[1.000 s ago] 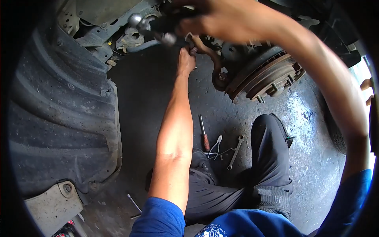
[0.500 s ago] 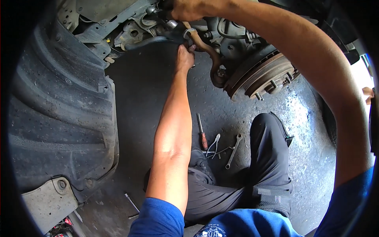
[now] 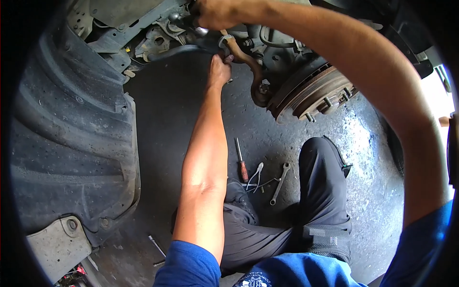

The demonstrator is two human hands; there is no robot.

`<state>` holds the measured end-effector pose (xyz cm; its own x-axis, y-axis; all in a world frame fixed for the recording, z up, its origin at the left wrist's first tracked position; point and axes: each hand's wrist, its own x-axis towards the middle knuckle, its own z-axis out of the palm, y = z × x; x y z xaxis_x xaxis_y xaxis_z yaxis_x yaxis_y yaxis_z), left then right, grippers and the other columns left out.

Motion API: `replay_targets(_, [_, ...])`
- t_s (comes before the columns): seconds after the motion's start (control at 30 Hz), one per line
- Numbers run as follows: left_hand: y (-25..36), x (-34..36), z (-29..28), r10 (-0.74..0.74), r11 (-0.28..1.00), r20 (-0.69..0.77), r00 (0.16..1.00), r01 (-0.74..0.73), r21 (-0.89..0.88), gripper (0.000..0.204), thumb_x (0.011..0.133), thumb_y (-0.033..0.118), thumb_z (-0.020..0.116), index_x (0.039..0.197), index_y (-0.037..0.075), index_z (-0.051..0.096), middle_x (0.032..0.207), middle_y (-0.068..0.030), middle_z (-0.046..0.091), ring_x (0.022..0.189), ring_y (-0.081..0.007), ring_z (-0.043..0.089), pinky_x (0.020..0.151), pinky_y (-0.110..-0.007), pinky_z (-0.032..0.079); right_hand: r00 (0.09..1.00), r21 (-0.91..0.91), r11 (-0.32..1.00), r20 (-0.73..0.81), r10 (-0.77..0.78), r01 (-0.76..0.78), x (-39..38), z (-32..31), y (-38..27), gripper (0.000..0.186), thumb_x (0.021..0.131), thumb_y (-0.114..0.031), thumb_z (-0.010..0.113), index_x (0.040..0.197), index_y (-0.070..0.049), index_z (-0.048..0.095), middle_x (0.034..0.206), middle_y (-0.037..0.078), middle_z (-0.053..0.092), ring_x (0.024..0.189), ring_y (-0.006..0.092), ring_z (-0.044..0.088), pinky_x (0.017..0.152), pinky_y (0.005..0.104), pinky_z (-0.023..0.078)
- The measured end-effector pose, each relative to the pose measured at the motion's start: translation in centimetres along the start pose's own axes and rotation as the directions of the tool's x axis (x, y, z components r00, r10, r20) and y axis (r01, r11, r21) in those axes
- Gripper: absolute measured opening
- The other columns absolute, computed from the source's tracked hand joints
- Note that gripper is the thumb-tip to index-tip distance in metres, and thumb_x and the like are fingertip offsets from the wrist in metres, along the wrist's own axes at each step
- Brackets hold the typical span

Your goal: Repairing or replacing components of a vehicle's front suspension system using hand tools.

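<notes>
At the upper middle, my left hand [image 3: 219, 70] is closed round a wrench [image 3: 223, 43], its pale jaw set against a rusty curved steering arm [image 3: 245, 55]. A little of its metal shows below my fist. My right hand [image 3: 220, 13] reaches across from the right and is closed at the top edge, beside the underbody parts. What it grips is dark and mostly hidden. Just left of it and below it show a rounded metal end [image 3: 175, 17] and a shiny metal end, possibly of one tool. The rusty brake disc [image 3: 306, 98] with its studs stands to the right.
On the floor between my legs lie a red-handled screwdriver [image 3: 242, 165], pliers [image 3: 257, 176] and a combination wrench [image 3: 280, 184]. Another metal tool [image 3: 156, 246] is at lower left. A dark wheel-arch liner [image 3: 79, 138] fills the left side. A bar [image 3: 177, 51] crosses left of my left hand.
The whole view has shifted slightly, so most things sit a little further left. My right hand has moved a little left with it. The left hand stays on the wrench.
</notes>
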<state>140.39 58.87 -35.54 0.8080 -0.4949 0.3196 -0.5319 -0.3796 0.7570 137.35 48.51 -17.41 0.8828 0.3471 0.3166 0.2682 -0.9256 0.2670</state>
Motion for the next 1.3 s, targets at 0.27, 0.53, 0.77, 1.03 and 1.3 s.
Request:
replay_targets(0.27, [-0.3,0.8,-0.3,0.029,0.999,0.010,1.000,-0.029,0.022,0.028,0.090,0.017,0.065,0.107,-0.005,0.063,0.103,-0.0317,0.064,0.107,-0.0484,0.058,0.088,-0.047,0.046,0.894,0.392,0.840,-0.084,0.440,-0.376,-1.3,-2.4,-1.8,0.014,0.070,-0.013,0.080,0.082,-0.009,0.077,0.082,0.011,0.073,0.081,0.0277,0.070,0.073,0.0396,0.055])
replay_targets(0.53, [0.2,0.5,-1.1,0.051,0.998,0.030,0.998,-0.050,-0.028,0.029,0.091,0.017,0.065,0.109,-0.005,0.064,0.105,-0.0304,0.065,0.108,-0.0480,0.058,0.088,-0.046,0.047,0.902,0.390,0.818,0.091,0.422,-0.422,-1.5,-4.8,-2.9,0.030,0.077,-0.021,0.072,0.099,0.000,0.072,0.106,0.015,0.072,0.100,0.0325,0.068,0.082,0.0423,0.056])
replay_targets(0.77, [0.4,0.7,-1.3,0.016,0.998,0.057,0.998,-0.019,0.053,0.030,0.091,0.018,0.065,0.111,-0.005,0.064,0.107,-0.0293,0.065,0.108,-0.0461,0.060,0.089,-0.045,0.047,0.939,0.397,0.854,0.075,0.336,-0.337,-1.7,-5.9,-2.9,0.028,0.082,-0.020,0.069,0.101,0.000,0.073,0.104,0.017,0.073,0.100,0.0299,0.069,0.084,0.0431,0.056])
replay_targets(1.03, [0.0,0.0,-1.8,0.020,1.000,0.064,0.998,-0.022,0.019,0.030,0.091,0.017,0.065,0.110,-0.006,0.064,0.103,-0.0312,0.066,0.105,-0.0451,0.062,0.087,-0.045,0.048,0.953,0.360,0.889,0.006,0.303,-0.285,-1.0,-3.9,-2.9,0.028,0.081,-0.020,0.071,0.103,-0.002,0.073,0.102,0.017,0.072,0.097,0.0329,0.069,0.083,0.0413,0.056])
replay_targets(1.3, [0.6,0.5,-0.8,0.068,0.997,0.034,0.997,-0.067,-0.024,0.029,0.091,0.018,0.066,0.104,-0.007,0.064,0.100,-0.0325,0.064,0.103,-0.0487,0.060,0.084,-0.046,0.048,0.932,0.375,0.862,0.014,0.362,-0.341,-2.0,-5.3,-2.3,0.025,0.077,-0.022,0.074,0.097,-0.007,0.075,0.103,0.013,0.073,0.099,0.0311,0.068,0.084,0.0414,0.056])
